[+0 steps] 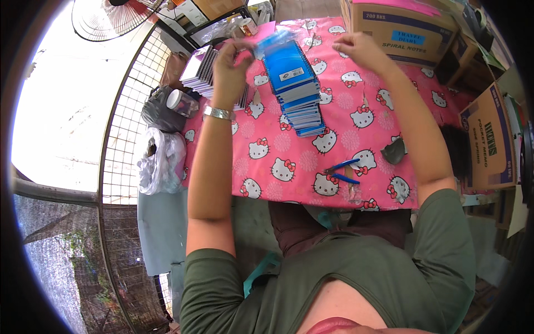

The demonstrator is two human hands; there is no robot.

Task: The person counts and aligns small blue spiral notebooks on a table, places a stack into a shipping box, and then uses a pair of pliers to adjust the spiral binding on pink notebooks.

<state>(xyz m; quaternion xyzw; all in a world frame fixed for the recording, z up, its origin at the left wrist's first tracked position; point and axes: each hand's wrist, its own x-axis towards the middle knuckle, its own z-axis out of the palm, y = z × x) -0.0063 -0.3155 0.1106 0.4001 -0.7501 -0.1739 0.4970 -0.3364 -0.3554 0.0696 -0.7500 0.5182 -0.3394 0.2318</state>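
Table (pixel 289 161) room is widest in the middle and lower part of the frame, where the pink cartoon-cat cloth lies mostly bare between your two arms. The near edge of the table runs across the lower middle, just above your lap. On the left of the frame a wire fence (pixel 125 128) stands close to the table's left edge.

Your left hand (pixel 233 61) is raised at the upper middle, with a silver bracelet (pixel 217 113) on the wrist. Its fingers are bent and pinch the edge of a thin clear-blue plastic wrap (pixel 272 40). Your right hand (pixel 359 47) is up at the upper right of the middle, fingers curled; you cannot tell from here whether it grips the wrap or not, since it is blurry there.

The wrap sits over the top of a tall stack of blue spiral notebooks (pixel 297 94), which stands between your two hands in the upper middle of the frame.

Just left of your left hand lies a second pile of notebooks (pixel 201 69). Blue-handled pliers (pixel 342 170) lie on the cloth near the table's near edge, well apart from the stack. A grey crumpled scrap (pixel 395 150) lies to the right, close to your right forearm. Cardboard boxes stand at the upper right (pixel 406 30) and at the far right (pixel 489 139). Plastic bags (pixel 158 156) hang by the fence on the left.
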